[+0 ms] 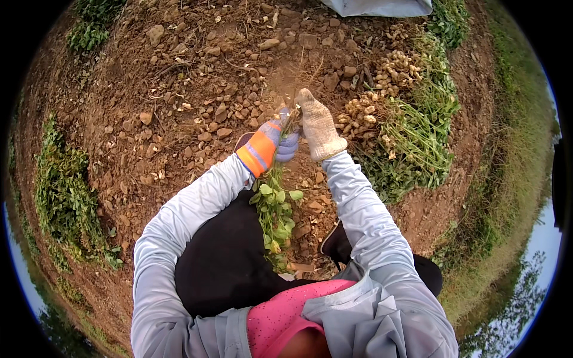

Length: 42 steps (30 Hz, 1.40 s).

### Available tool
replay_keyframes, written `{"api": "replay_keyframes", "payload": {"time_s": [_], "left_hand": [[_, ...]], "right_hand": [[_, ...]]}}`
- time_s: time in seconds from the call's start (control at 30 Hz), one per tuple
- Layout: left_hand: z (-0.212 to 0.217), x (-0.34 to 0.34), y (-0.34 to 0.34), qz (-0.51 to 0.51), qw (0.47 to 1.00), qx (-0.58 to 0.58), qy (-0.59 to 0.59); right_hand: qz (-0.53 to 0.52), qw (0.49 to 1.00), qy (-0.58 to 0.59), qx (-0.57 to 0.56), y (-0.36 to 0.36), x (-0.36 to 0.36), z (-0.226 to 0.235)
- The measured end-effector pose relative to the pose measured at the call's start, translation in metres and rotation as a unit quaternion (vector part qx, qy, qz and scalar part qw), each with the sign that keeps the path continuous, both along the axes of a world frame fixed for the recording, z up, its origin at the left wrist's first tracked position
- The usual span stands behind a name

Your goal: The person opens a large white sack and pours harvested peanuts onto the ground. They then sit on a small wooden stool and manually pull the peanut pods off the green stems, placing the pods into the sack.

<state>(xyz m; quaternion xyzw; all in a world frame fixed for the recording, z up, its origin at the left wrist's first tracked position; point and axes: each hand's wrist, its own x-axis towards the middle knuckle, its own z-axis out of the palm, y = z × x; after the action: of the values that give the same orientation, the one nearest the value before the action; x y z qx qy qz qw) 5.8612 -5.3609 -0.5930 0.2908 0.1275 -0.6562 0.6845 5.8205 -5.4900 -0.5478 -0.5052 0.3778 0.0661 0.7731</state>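
My left hand point(279, 138), in a purple glove with an orange cuff, grips the stems of a green peanut plant point(276, 209) whose leaves hang down toward my lap. My right hand point(316, 122), in a white knit glove, is closed on the plant's upper end, where thin roots point(295, 80) stick up against the soil. Both hands touch each other around the stems. Whether pods still hang on the roots is unclear.
A row of pulled peanut plants point(412, 137) with pale pods point(397, 70) lies to the right on the cloddy brown soil point(179, 89). Green weeds point(62, 203) grow at left, and a white sack point(379, 6) sits at the top edge. My shoe point(334, 241) rests below.
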Motion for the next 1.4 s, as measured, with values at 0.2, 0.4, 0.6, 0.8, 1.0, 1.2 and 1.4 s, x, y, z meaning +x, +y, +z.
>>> {"api": "replay_keyframes", "payload": {"time_s": [0.2,0.4,0.6,0.8,1.0,1.2,1.4], "left_hand": [[0.016,-0.001,-0.014,0.032,0.991,0.132,-0.022],[0.005,0.001,-0.002,-0.021,0.999,-0.033,0.023],[0.013,0.002,0.002,-0.079,0.995,-0.066,0.004],[0.007,0.001,0.0,-0.092,0.986,-0.129,0.046],[0.006,0.003,0.002,-0.051,0.987,-0.118,0.094],[-0.006,0.002,0.008,-0.013,0.982,-0.159,0.097],[-0.01,0.002,0.006,-0.014,0.973,-0.208,0.096]], "right_hand": [[0.144,0.923,-0.015,-0.356,0.003,-0.003,0.005],[0.358,0.789,-0.102,-0.489,-0.026,-0.002,-0.015],[0.525,0.562,-0.268,-0.58,-0.063,0.002,0.005],[0.169,0.98,-0.046,-0.098,-0.029,-0.012,0.014],[-0.036,0.966,-0.025,0.256,-0.013,-0.035,-0.008],[0.065,0.997,-0.044,0.006,-0.019,-0.028,0.023],[0.19,0.976,-0.041,-0.093,-0.018,-0.026,0.024]]}}
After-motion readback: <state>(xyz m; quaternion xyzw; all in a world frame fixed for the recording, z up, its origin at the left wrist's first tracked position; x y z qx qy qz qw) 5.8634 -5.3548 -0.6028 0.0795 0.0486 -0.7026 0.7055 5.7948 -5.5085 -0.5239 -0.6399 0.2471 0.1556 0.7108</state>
